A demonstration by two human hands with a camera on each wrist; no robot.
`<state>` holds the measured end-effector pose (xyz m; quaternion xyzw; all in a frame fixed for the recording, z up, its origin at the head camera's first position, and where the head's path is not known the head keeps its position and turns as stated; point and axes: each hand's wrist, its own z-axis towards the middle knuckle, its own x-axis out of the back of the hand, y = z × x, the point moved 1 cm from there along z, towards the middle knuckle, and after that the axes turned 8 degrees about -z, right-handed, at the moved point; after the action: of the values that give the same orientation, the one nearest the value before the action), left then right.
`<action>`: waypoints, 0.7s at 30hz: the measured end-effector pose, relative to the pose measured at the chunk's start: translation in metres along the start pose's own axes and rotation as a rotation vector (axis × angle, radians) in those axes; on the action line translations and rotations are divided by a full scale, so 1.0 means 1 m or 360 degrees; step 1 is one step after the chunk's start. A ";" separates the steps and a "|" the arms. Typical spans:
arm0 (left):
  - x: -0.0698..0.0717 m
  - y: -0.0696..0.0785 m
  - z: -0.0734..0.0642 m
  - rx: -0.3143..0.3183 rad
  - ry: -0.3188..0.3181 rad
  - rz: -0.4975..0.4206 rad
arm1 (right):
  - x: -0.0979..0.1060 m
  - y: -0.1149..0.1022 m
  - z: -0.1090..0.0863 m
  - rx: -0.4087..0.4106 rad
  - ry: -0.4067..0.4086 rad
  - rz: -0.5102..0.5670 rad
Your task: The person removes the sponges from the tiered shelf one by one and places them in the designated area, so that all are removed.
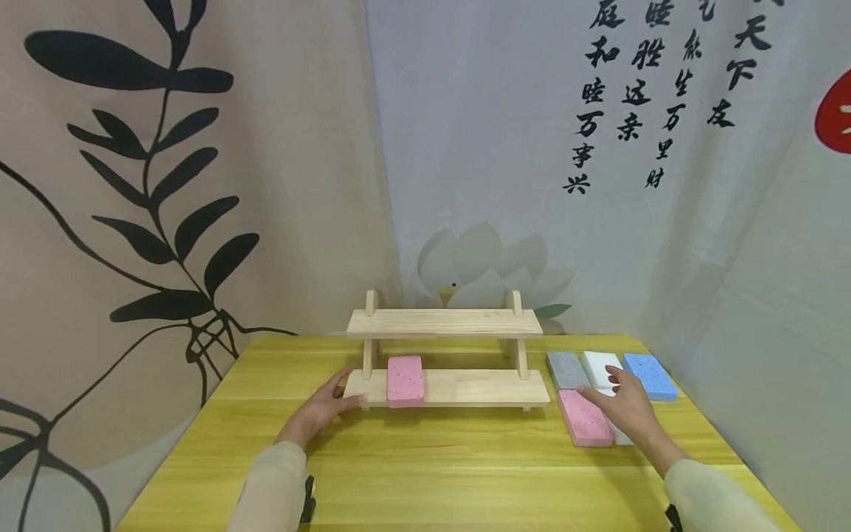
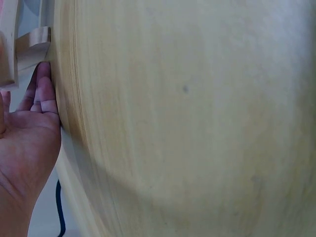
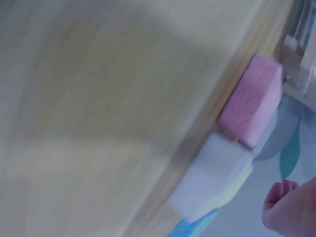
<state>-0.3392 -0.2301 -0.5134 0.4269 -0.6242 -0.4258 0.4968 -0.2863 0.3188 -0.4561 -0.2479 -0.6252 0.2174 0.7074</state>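
My left hand (image 1: 323, 408) holds the left end of a two-tier wooden shelf (image 1: 479, 388), thumb at the front edge of the lower board. In the left wrist view, its fingers (image 2: 47, 91) reach beside the shelf's foot. A pink sponge (image 1: 405, 382) leans upright on the lower board, left of centre. On the right, my right hand (image 1: 628, 408) hovers over several sponges with thumb and fingers apart, holding nothing. Beneath and around it lie a pink sponge (image 1: 583, 419), a white sponge (image 1: 597, 363) and another white one (image 1: 623, 437), partly hidden by the hand.
A grey sponge (image 1: 565, 371) and a blue sponge (image 1: 650, 377) lie in the same group, near the table's right edge. The upper board (image 1: 445, 322) of the shelf stands at the back of the wooden table (image 1: 452, 473). Behind it hangs a printed curtain (image 1: 306, 185).
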 end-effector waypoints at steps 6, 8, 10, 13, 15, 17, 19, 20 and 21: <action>0.001 0.000 -0.001 -0.0001 0.0000 -0.0008 | -0.018 -0.026 0.008 0.0036 -0.0038 0.0110; 0.001 0.000 -0.001 -0.0006 -0.0002 -0.0007 | -0.024 -0.035 0.009 0.0035 -0.0051 0.0156; 0.002 -0.001 0.000 -0.0011 -0.0006 -0.0007 | -0.030 -0.044 0.010 0.0043 -0.0061 0.0180; 0.002 -0.001 0.000 -0.0012 -0.0010 -0.0007 | -0.039 -0.059 0.010 0.0062 -0.0083 0.0210; 0.002 -0.001 -0.001 -0.0011 -0.0011 -0.0004 | -0.044 -0.068 0.010 0.0081 -0.0092 0.0240; 0.002 -0.001 -0.001 -0.0013 -0.0012 -0.0004 | -0.049 -0.077 0.010 0.0084 -0.0109 0.0290; 0.003 -0.001 -0.001 -0.0016 -0.0015 -0.0006 | -0.055 -0.085 0.011 0.0080 -0.0108 0.0309; 0.003 -0.001 -0.001 -0.0017 -0.0016 -0.0010 | -0.058 -0.089 0.011 0.0079 -0.0100 0.0314; 0.003 -0.001 -0.001 -0.0016 -0.0018 -0.0014 | -0.061 -0.092 0.011 0.0075 -0.0096 0.0314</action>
<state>-0.3383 -0.2331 -0.5134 0.4247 -0.6229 -0.4335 0.4937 -0.3050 0.2099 -0.4445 -0.2850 -0.6134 0.3079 0.6692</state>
